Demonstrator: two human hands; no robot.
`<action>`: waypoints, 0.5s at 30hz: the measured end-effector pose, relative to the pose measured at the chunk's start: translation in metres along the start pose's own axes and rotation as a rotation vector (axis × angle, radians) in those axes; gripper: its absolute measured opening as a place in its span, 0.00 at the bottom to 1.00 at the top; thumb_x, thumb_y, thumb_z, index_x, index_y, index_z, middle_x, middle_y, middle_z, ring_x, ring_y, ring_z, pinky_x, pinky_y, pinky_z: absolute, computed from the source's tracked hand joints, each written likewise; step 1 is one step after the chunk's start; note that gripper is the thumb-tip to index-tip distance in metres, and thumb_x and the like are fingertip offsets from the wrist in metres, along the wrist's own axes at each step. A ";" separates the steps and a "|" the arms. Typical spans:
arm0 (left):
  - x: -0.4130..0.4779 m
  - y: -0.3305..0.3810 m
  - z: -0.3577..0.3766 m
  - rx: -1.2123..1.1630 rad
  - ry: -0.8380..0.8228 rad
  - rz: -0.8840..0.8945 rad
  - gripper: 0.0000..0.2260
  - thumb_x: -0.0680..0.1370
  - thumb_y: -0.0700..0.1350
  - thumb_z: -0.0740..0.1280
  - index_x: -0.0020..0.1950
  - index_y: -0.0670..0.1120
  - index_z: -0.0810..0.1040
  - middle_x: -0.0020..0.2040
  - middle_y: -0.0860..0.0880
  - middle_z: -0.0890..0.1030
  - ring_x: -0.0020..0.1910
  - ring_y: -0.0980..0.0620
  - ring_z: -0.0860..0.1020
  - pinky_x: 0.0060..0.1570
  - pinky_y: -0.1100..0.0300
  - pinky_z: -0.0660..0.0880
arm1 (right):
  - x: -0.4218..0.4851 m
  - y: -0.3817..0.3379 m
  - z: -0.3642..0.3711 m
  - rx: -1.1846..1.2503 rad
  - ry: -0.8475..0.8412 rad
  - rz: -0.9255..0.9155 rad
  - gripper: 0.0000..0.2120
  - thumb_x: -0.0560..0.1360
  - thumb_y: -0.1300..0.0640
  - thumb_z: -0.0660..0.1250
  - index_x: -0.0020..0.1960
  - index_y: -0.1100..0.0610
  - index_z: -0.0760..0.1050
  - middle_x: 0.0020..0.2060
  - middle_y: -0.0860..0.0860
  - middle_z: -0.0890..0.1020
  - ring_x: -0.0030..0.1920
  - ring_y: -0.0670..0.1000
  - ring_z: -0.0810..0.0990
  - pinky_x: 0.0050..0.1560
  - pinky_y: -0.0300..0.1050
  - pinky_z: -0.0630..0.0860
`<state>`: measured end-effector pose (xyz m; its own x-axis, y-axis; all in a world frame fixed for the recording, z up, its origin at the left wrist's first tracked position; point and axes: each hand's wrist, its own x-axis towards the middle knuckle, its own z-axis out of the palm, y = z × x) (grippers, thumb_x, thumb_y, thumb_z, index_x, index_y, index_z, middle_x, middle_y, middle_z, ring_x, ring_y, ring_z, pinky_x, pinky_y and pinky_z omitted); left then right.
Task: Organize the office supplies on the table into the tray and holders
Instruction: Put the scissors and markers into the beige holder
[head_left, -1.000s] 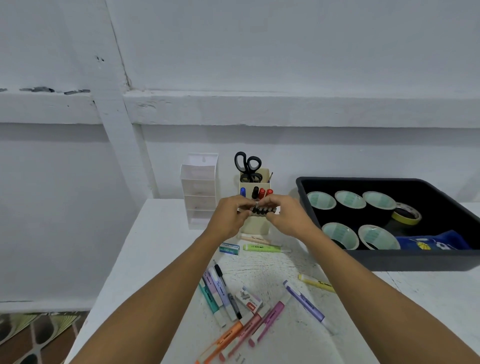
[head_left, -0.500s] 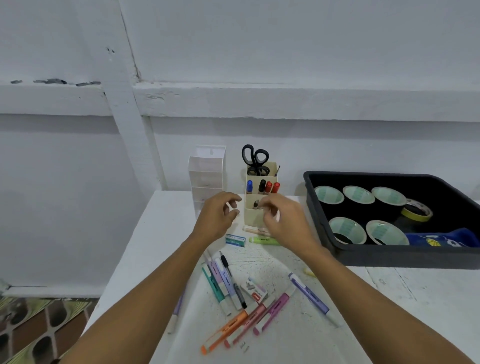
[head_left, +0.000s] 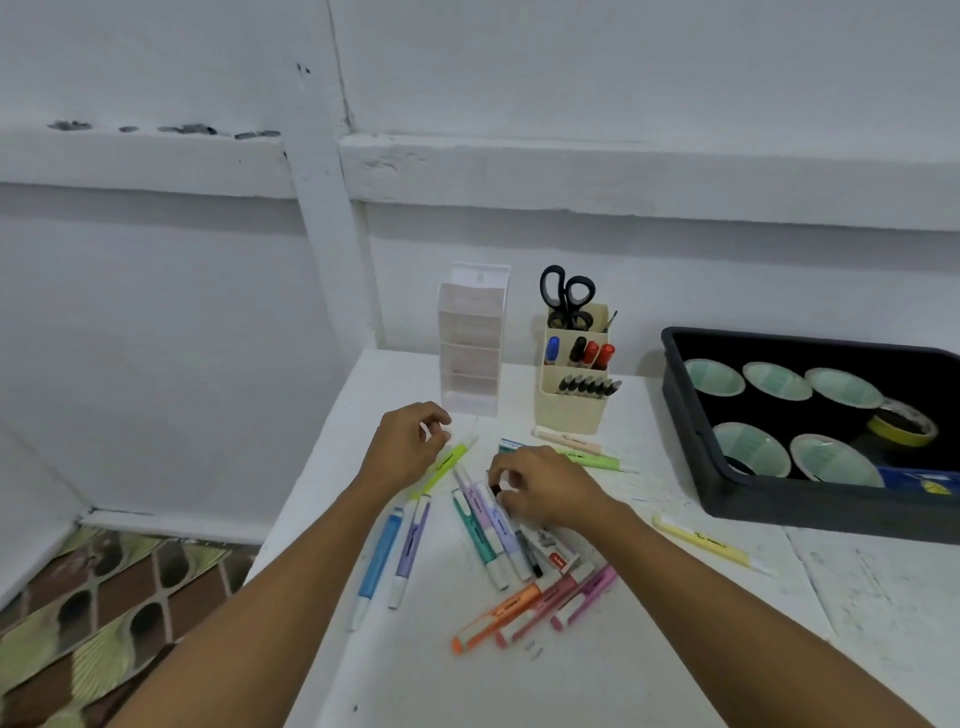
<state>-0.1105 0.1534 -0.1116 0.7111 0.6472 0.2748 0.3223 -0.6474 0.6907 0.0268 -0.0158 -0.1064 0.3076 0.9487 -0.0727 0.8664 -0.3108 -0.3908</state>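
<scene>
Fingers (head_left: 426, 410) on my left hand (head_left: 410, 447) hung loose and held nothing, just over a green pen (head_left: 451, 457). I saw nothing in the white holder (head_left: 472, 343) behind it. My right hand (head_left: 543, 491) was nearer the heap of pens (head_left: 491, 540), which pointed away from me, and it pinched the far end of a black pen (head_left: 530, 553). The tan holder (head_left: 571, 410) had scissors (head_left: 567, 296) and markers (head_left: 589, 353). The tray (head_left: 691, 452) held tapes (head_left: 753, 449).

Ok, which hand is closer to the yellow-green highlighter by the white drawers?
Left. The left hand is right over the yellow-green highlighter; the right hand is farther right, over the pen pile.
</scene>
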 end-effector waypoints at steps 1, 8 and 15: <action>-0.002 -0.001 0.001 0.000 0.001 -0.008 0.04 0.74 0.39 0.71 0.47 0.46 0.81 0.39 0.53 0.79 0.29 0.59 0.72 0.38 0.65 0.71 | 0.000 -0.002 0.001 -0.033 0.004 0.012 0.07 0.72 0.48 0.69 0.49 0.45 0.75 0.42 0.44 0.77 0.42 0.49 0.76 0.38 0.46 0.76; -0.002 0.010 0.014 -0.062 -0.042 0.018 0.04 0.74 0.40 0.71 0.45 0.48 0.80 0.37 0.56 0.78 0.29 0.61 0.72 0.37 0.68 0.70 | 0.002 -0.012 0.006 0.008 0.049 0.202 0.14 0.68 0.54 0.69 0.51 0.48 0.71 0.46 0.51 0.77 0.44 0.54 0.78 0.40 0.47 0.77; 0.004 0.027 0.028 -0.139 -0.092 -0.005 0.03 0.75 0.42 0.71 0.48 0.47 0.82 0.41 0.52 0.81 0.32 0.61 0.74 0.40 0.70 0.70 | -0.001 -0.009 -0.005 0.397 0.243 0.285 0.09 0.71 0.63 0.68 0.49 0.54 0.75 0.37 0.51 0.81 0.35 0.48 0.78 0.32 0.40 0.72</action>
<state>-0.0820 0.1274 -0.1105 0.7661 0.6065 0.2127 0.2414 -0.5782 0.7794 0.0204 -0.0141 -0.0982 0.6311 0.7751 -0.0307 0.5347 -0.4634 -0.7066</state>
